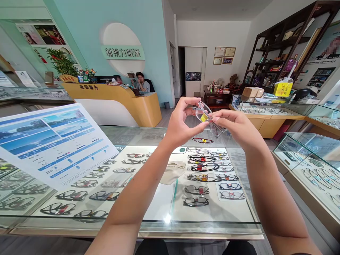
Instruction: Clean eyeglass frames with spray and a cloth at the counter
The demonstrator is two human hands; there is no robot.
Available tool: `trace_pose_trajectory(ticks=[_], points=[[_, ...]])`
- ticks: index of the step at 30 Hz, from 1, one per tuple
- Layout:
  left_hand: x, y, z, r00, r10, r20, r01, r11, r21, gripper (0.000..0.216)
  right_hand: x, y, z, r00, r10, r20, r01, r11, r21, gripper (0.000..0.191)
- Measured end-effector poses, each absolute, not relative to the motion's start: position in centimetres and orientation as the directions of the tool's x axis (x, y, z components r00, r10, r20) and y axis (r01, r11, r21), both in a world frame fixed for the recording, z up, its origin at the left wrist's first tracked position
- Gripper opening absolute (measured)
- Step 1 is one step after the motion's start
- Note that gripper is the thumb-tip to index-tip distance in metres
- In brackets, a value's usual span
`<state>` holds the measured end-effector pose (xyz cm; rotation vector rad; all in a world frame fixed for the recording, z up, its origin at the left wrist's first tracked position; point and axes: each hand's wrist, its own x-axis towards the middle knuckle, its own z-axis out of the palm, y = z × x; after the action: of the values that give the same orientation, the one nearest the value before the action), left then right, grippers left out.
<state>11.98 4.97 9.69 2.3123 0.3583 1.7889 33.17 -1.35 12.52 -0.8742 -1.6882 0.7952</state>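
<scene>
A pair of thin-framed eyeglasses [204, 112] is held up in the air above the glass display case [148, 227], tilted, with a yellow sticker on one lens. My left hand [180, 118] grips the near lens rim between thumb and fingers. With thumb and fingers pinched, my right hand [233, 125] holds the frame near its middle. The second lens hangs lower, partly behind my right fingers. Below my hands, several eyeglasses [201, 167] lie in rows within the case. A beige cloth [172, 171] lies near the middle of the case.
A printed sheet [55, 145] stands at the left over the case. More glass cases [316, 166] line the right side. Two people sit behind a yellow counter [114, 97] at the back. Boxes [252, 92] and a yellow bag [283, 89] rest on the far right case.
</scene>
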Motion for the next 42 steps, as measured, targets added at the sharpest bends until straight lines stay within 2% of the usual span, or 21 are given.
trace_pose_trajectory(ticks=[5,8,10,12,13,16,18,22,25,28,37,40,42], points=[[12.1,4.9,9.7,0.277,0.346,0.897,0.097,-0.938,0.332,0.060,32.9,-1.1,12.4,-0.180,0.854,0.488,0.141,0.513,-0.847,0.022],[12.2,4.3,9.9,0.158,0.353,0.922,0.238,-0.920,0.312,0.060,32.9,-0.6,12.1,-0.105,0.842,0.529,0.167,0.539,-0.825,0.022],[12.3,3.6,10.1,0.000,0.327,0.945,0.334,-0.891,0.308,0.046,32.9,-0.3,11.9,-0.041,0.826,0.562,0.210,0.557,-0.803,0.021],[12.4,2.7,10.4,-0.057,0.351,0.935,0.363,-0.865,0.347,0.023,32.9,-0.1,11.7,0.008,0.806,0.592,0.267,0.569,-0.778,0.021],[12.5,2.4,10.5,-0.024,0.407,0.913,0.350,-0.852,0.389,0.018,32.8,-0.1,11.7,0.024,0.793,0.608,0.295,0.576,-0.763,0.021],[12.7,1.7,10.6,0.178,0.621,0.763,0.275,-0.776,0.568,0.025,32.3,-0.2,11.3,0.039,0.747,0.663,0.373,0.605,-0.703,0.020],[12.8,1.8,10.6,0.249,0.696,0.674,0.249,-0.718,0.650,0.030,31.7,-0.4,11.1,0.042,0.700,0.713,0.439,0.628,-0.642,0.018],[12.9,2.8,10.2,0.251,0.745,0.618,0.223,-0.666,0.712,0.035,30.5,-0.8,10.7,0.012,0.610,0.793,0.620,0.617,-0.484,0.014],[12.8,3.7,9.8,0.222,0.764,0.606,0.199,-0.644,0.739,0.035,30.0,-1.2,10.7,-0.059,0.639,0.767,0.707,0.570,-0.420,0.020],[12.8,4.5,9.4,0.184,0.790,0.585,0.192,-0.613,0.767,0.033,29.9,-1.5,10.8,-0.104,0.685,0.721,0.731,0.544,-0.412,0.025],[13.3,6.1,8.2,0.215,0.800,0.560,0.286,-0.600,0.748,0.024,30.6,-1.3,11.1,-0.091,0.790,0.607,0.742,0.460,-0.488,0.019],[13.7,6.7,7.4,0.235,0.777,0.584,0.411,-0.624,0.664,0.020,30.8,-1.3,11.2,-0.027,0.763,0.645,0.760,0.435,-0.482,0.016],[14.0,7.4,6.4,0.315,0.748,0.584,0.536,-0.648,0.541,0.018,30.9,-1.3,11.3,-0.004,0.753,0.658,0.743,0.443,-0.502,0.016]])
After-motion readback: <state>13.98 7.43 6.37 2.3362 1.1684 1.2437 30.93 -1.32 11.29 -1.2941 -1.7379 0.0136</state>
